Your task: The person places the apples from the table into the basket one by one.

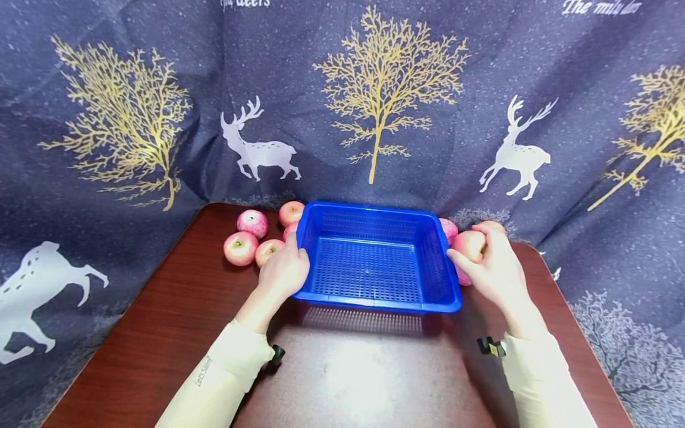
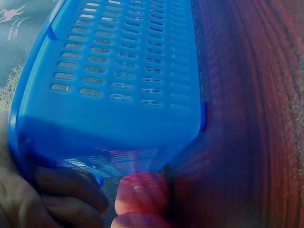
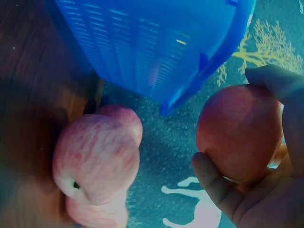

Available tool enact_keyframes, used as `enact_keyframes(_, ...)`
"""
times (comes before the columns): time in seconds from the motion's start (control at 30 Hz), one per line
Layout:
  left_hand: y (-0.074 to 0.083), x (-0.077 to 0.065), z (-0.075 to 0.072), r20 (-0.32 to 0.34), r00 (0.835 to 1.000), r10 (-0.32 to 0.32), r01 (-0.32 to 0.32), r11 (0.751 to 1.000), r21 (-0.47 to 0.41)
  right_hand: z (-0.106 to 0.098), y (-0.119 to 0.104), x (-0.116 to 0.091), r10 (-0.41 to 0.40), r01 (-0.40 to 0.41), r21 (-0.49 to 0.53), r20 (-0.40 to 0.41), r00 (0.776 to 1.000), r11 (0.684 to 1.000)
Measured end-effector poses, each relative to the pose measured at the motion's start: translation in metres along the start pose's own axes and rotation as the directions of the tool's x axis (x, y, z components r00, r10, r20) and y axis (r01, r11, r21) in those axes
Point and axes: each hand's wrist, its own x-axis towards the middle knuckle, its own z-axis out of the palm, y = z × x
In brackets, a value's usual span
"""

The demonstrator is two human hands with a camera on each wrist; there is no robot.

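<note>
The left hand grips the left rim of a blue, box-shaped plastic basket near the far edge of the brown wooden table, maybe to keep it still. The right hand holds a round, pinkish-red apple just outside the right rim, perhaps tightly enough not to drop it. Other round pink apples sit toward both far corners. The basket's right wall stands between the held apple and the basket's inside.

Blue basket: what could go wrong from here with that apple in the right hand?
The held apple, pinched in the right hand, could slip and roll away. The left hand grips just one side of the blue basket, so a pull might swing it into the apples beside that side.
</note>
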Motion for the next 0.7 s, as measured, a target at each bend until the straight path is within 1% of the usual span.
enact_keyframes(0.2, 0.000, 0.001, 0.000, 0.009, 1.000, -0.010, 0.010, 1.000, 0.008, -0.002, -0.010, 0.007, -0.020, 0.023, -0.059, 0.056, 0.998, 0.998)
enact_keyframes(0.33, -0.001, 0.002, 0.002, 0.009, 1.000, -0.007, 0.007, 1.000, 0.008, -0.003, -0.014, 0.013, -0.045, 0.051, -0.064, 0.094, 0.995, 0.997)
enact_keyframes(0.5, -0.002, 0.002, 0.002, 0.009, 1.000, -0.009, 0.009, 1.000, 0.006, -0.004, -0.019, 0.022, -0.098, 0.106, -0.057, 0.131, 0.987, 0.993)
enact_keyframes(0.7, -0.001, 0.002, 0.001, 0.021, 1.000, -0.020, 0.020, 1.000, 0.008, -0.003, -0.026, 0.033, -0.177, 0.188, -0.075, 0.140, 0.974, 0.979)
